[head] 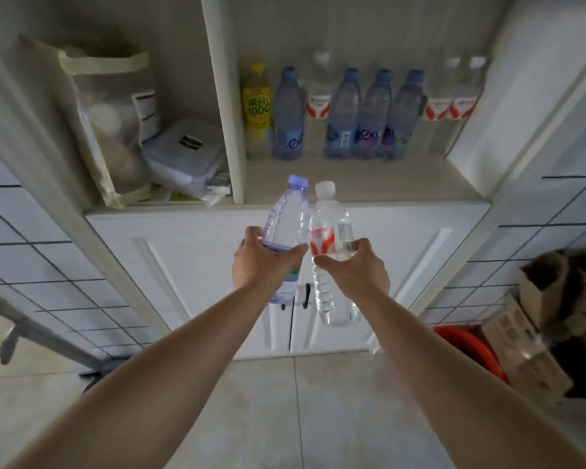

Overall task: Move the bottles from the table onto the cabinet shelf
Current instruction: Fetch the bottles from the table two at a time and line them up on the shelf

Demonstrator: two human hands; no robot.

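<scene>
My left hand (263,265) grips a blue-tinted water bottle (288,218) with a lilac cap around its middle. My right hand (352,269) grips a clear bottle (330,228) with a white cap and a red-and-white label. Both bottles are held upright, side by side, in front of the white cabinet and just below its open shelf (386,184). Along the back of that shelf stand several bottles: a yellow one (257,103), blue ones (372,113) and clear red-labelled ones (450,106). The front strip of the shelf is bare.
A divider (224,96) separates the left compartment, which holds a cloth bag (105,113) and a plastic box (183,157). Closed cabinet doors (190,282) lie below. Cardboard boxes (535,333) and a red basin (467,346) sit on the floor at right; a metal stand (48,336) at left.
</scene>
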